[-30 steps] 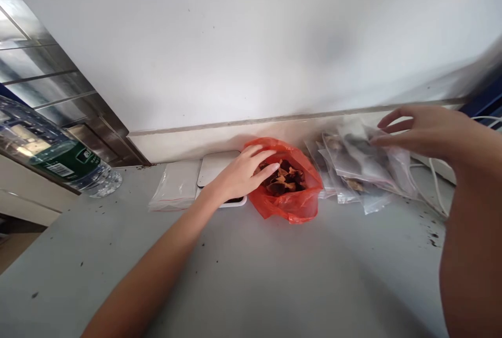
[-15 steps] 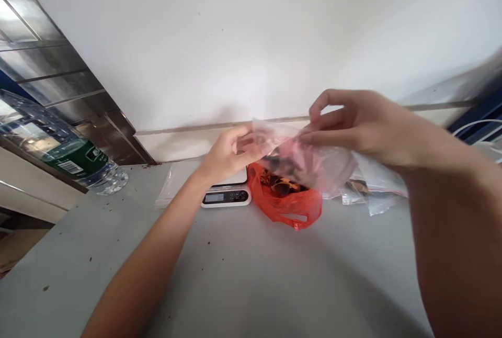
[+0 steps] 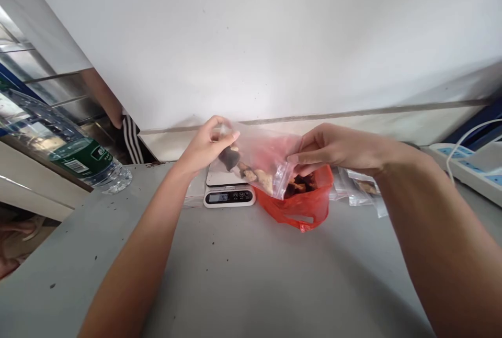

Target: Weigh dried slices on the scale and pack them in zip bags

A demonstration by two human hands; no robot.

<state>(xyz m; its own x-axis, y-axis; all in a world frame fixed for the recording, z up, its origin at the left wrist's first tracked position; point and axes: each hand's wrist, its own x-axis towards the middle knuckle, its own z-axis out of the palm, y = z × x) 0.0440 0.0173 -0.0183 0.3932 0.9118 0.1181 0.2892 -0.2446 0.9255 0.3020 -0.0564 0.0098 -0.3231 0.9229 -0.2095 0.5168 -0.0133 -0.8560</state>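
Leftmost, a water bottle (image 3: 74, 152) is seen lying on its side at the counter's (image 3: 243, 275) left edge, its green label carrying small white print and a barcode that cannot be read. Behind it, a striped sleeve (image 3: 131, 139) of another person is glimpsed past the counter's far left corner. A broad stretch of bare counter, dotted with dark crumbs, is left open in front, between the two forearms and the near edge.

Further right, the left hand (image 3: 204, 145) is closed on the left upper edge of a clear zip bag (image 3: 259, 162), pinched between thumb and fingers. The bag is held in the air just above a small kitchen scale (image 3: 229, 191), whose display shows digits too small to be read. Dark and pale dried pieces are gathered in the bag's lower part. Its right edge is pinched by the right hand (image 3: 337, 147), thumb and fingers pressed together on the plastic.

Below the right hand, an open orange bag (image 3: 304, 207) of dried pieces is set on the counter, touching the scale's right side. Filled clear packets (image 3: 361, 189) are piled just beyond it against the wall. At the far right edge, a white power strip (image 3: 466, 168) with blue switches is laid.
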